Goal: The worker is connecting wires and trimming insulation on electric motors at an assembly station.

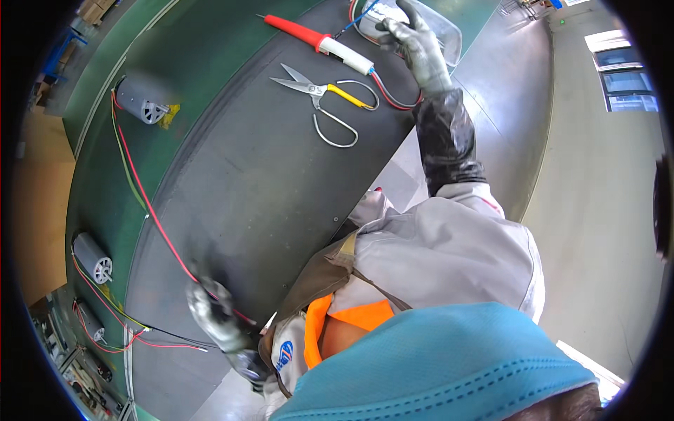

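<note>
Red wire (pixel 160 226): long, thin, bowed. Left hand (pixel 213 316): grip closed round it. Right hand (pixel 421 52): cannot tell grip.

Dk grey counter (pixel 239 182) w/ green strip (pixel 210 38); scissors (pixel 344 94), red/wht tool (pixel 319 43) + clear tray (pixel 453 43) at R end, motors (pixel 133 97) w/ wires (pixel 131 154) on strip

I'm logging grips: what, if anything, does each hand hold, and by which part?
Left hand: red wire, near its free end. Right hand: can't tell whether it holds anything.
</note>
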A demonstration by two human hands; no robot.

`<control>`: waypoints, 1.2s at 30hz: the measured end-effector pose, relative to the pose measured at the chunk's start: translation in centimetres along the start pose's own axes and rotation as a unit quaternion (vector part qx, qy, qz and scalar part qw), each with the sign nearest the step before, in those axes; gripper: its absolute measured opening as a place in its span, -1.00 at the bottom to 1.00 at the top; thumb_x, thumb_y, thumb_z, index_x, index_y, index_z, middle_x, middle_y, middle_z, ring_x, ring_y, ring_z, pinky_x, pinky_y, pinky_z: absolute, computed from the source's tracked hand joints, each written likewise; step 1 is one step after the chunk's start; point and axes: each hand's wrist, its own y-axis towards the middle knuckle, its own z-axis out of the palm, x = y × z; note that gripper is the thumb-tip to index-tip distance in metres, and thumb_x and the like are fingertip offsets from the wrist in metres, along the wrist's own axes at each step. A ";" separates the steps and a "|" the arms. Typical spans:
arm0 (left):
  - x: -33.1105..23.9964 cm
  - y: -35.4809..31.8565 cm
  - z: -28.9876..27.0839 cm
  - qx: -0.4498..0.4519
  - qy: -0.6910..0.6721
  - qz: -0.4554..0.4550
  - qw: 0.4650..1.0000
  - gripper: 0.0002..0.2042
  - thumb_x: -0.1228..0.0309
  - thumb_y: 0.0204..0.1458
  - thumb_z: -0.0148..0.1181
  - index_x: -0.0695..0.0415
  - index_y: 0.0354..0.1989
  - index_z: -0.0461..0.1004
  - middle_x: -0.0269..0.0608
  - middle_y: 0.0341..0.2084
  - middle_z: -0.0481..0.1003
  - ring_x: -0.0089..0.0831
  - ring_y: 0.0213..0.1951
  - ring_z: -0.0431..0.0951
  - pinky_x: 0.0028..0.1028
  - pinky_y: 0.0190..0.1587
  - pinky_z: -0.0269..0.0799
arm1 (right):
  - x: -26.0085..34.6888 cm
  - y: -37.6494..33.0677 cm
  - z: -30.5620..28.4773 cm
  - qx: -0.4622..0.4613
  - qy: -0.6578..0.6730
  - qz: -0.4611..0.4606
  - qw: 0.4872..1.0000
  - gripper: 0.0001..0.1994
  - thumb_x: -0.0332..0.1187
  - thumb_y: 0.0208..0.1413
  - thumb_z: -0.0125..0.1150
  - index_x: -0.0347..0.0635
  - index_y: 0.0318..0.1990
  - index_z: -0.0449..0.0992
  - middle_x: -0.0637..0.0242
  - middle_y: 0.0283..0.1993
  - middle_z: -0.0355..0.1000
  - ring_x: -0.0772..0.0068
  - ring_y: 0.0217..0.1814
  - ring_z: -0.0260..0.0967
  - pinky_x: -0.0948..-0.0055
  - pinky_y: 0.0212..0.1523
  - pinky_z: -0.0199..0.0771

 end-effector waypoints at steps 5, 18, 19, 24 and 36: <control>3.1 -6.3 0.0 0.107 0.133 -0.244 0.955 -0.76 0.35 0.31 0.18 0.26 0.01 0.54 -0.24 -0.33 0.60 -0.52 -0.31 0.55 -0.51 -0.22 0.46 | 4.0 0.0 5.8 0.327 -0.035 0.053 0.943 -0.71 -0.26 0.23 0.32 -0.31 -0.05 0.63 0.35 -0.30 0.58 0.59 -0.31 0.53 0.55 -0.31 0.55; 1.8 2.3 10.7 -0.035 0.044 -0.066 0.996 -0.70 0.41 0.38 -0.03 0.42 0.03 0.52 0.08 0.02 0.53 -0.34 -0.02 0.60 -0.40 0.03 0.53 | -0.3 -12.5 13.6 0.578 0.003 -0.158 0.801 -0.66 -0.21 0.32 0.23 -0.18 0.13 0.60 0.25 -0.17 0.63 0.48 -0.25 0.51 0.45 -0.18 0.55; 1.5 3.3 13.2 -0.010 0.000 0.040 0.999 -0.69 0.42 0.40 -0.08 0.40 0.06 0.52 0.07 0.13 0.46 -0.31 0.00 0.59 -0.40 0.04 0.54 | 0.6 -12.7 13.2 0.534 0.028 -0.102 0.839 -0.62 -0.21 0.34 0.21 -0.19 0.22 0.52 0.26 -0.12 0.63 0.49 -0.22 0.52 0.47 -0.17 0.56; 2.3 8.5 16.9 0.047 -0.254 0.021 0.966 -0.68 0.34 0.31 0.19 0.38 0.05 0.53 -0.09 -0.19 0.61 -0.35 -0.21 0.67 -0.42 -0.08 0.61 | 2.3 -12.1 11.9 0.448 0.070 0.050 0.890 -0.29 -0.12 0.35 0.18 -0.37 0.48 0.11 0.11 -0.05 0.57 0.45 -0.17 0.55 0.46 -0.15 0.57; 3.2 7.6 17.0 -0.019 -0.156 0.122 0.980 -0.71 0.33 0.32 0.17 0.33 0.01 0.59 -0.15 -0.20 0.65 -0.46 -0.21 0.67 -0.53 -0.12 0.58 | 2.2 -14.0 13.9 0.360 -0.082 -0.097 0.924 -0.20 0.12 0.30 0.19 -0.35 0.45 0.20 0.12 -0.05 0.64 0.43 -0.32 0.61 0.49 -0.29 0.54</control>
